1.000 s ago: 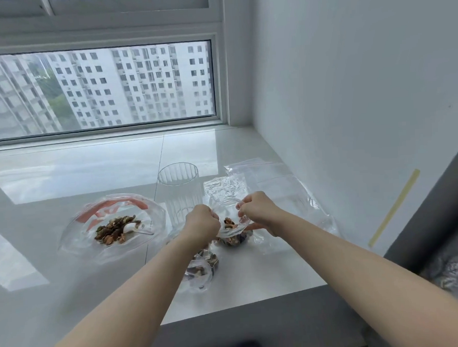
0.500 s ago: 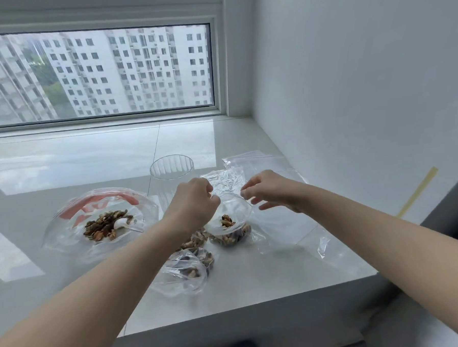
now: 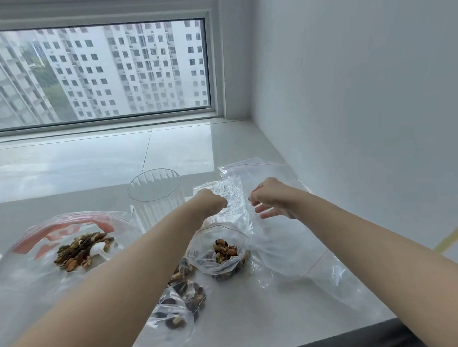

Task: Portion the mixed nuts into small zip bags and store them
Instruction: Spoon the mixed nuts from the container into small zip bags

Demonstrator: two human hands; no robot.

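Bright, soft daylight from the window (image 3: pixel 92 71), glaring in pale sheets off the glossy sill (image 3: pixel 63 166). Shadows faint, barely any under the arms. Slightly soft overall, hands (image 3: pixel 270 197) a little blurred. Wide-angle bending of straight lines toward the edges

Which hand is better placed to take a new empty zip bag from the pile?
The right hand, I think. It hovers directly over the empty zip bags with its fingers loosely spread. The left hand is fisted beside the pile, above the filled small bag.
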